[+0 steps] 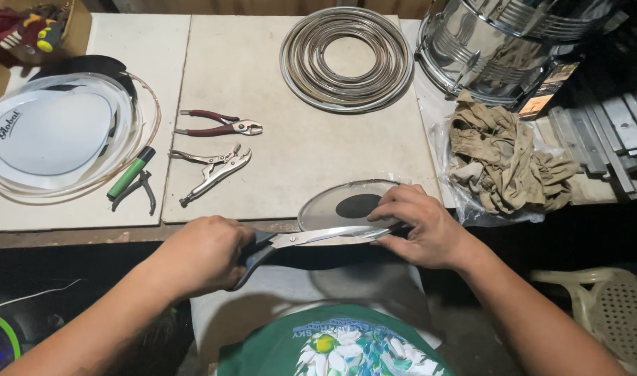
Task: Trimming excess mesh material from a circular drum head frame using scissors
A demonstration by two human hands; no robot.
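Our left hand [203,254] is clamped around the handles of the scissors [311,240]; their blades run left to right, tips at the near rim of the round film [332,205]. Our right hand [423,226] presses that film flat, fingers curled over its edge at the tabletop's [297,146] front. Behind lie two pliers [217,146], a marker [132,172], metal hoops [346,59] and rags [503,163]

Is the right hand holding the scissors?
No, the left hand grips the scissors, while the right hand steadies the clear round disc at the table edge.
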